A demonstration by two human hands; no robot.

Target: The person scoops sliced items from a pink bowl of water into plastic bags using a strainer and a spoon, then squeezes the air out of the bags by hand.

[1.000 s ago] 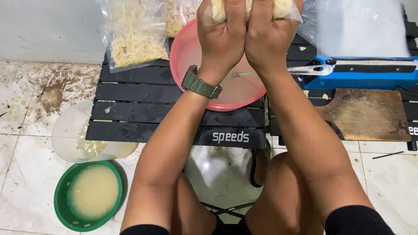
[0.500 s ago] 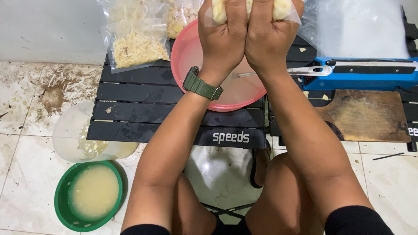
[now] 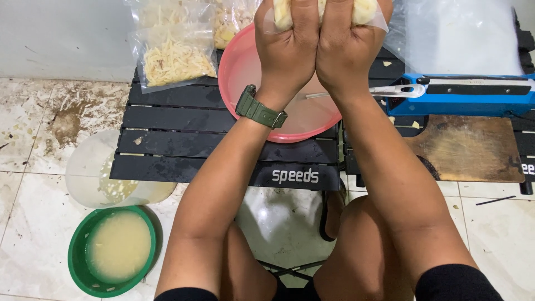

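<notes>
Head view. Two hands work side by side over the round pink plastic basin (image 3: pixel 245 67), which sits on a low black slatted table (image 3: pixel 184 131). The left hand (image 3: pixel 287 50), with a green strap watch (image 3: pixel 260 108) on its wrist, and the right hand (image 3: pixel 348 47) press against each other, both clenched tight on one clear plastic bag of pale yellow chunks (image 3: pixel 365 11); the bag bulges out above the knuckles at the top edge of the frame, directly over the basin's far side.

Behind the basin to its left stand two sealed clear bags of pale shredded strips (image 3: pixel 175 56), one overlapping the other. A further clear bag of yellowish pieces (image 3: pixel 231 22) shows behind the basin, partly hidden; how many lie there cannot be told. To the basin's right lies one blue bar-shaped tool with a black strip on top (image 3: pixel 462 95), with a metal handle (image 3: pixel 409 90) at its near end. Past it is a sheet of clear plastic (image 3: pixel 457 33), and nearer the person one worn brown wooden board (image 3: pixel 468 147).

The table's front rail carries one white printed label (image 3: pixel 295 176), below the basin. On the stained tile floor left of the basin are one translucent white tub (image 3: pixel 92 167) and, nearer, one round green bowl of cloudy yellowish liquid (image 3: pixel 111 251).
</notes>
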